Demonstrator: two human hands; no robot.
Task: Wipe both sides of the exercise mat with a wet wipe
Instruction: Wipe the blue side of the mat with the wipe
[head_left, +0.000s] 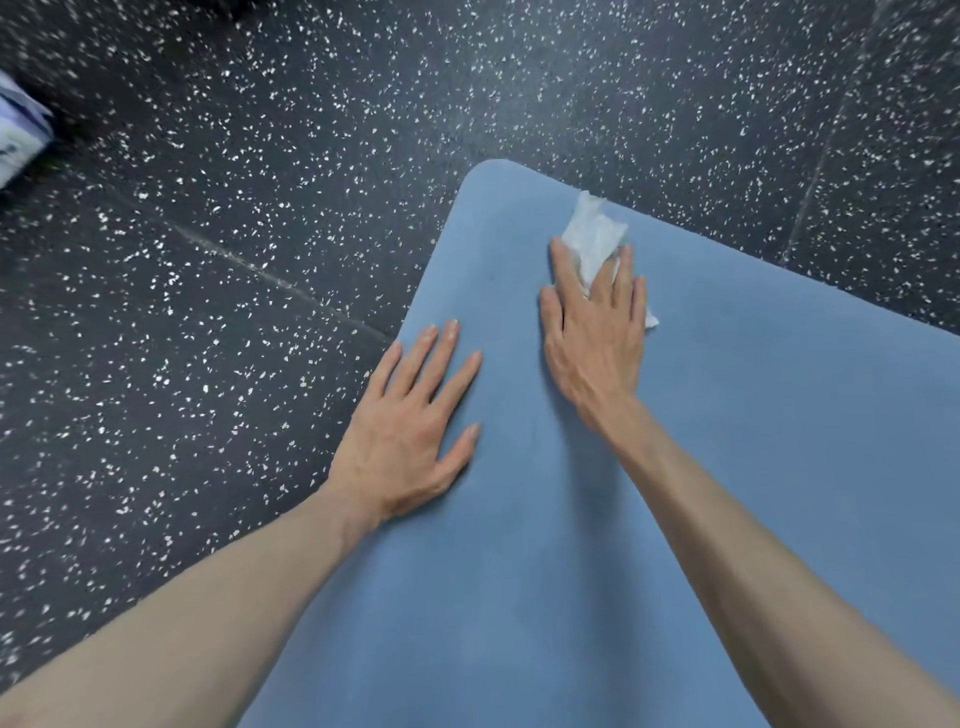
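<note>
Exercise mat (597, 519), blue and smooth, lies flat on the dark speckled floor (234, 260), its rounded corner pointing away from the person. Both bare arms reach out over it. The left hand (410, 431) rests palm down near the mat's left edge, fingers (441, 353) straight and spread, holding nothing. The right hand (595, 332) presses a crumpled white wet wipe (595, 234) flat against the mat close to the far corner, its fingers stretched over the wipe rather than curled round it. A white and blue packet (18, 135) sits on the floor at the far left, well apart from the mat.
</note>
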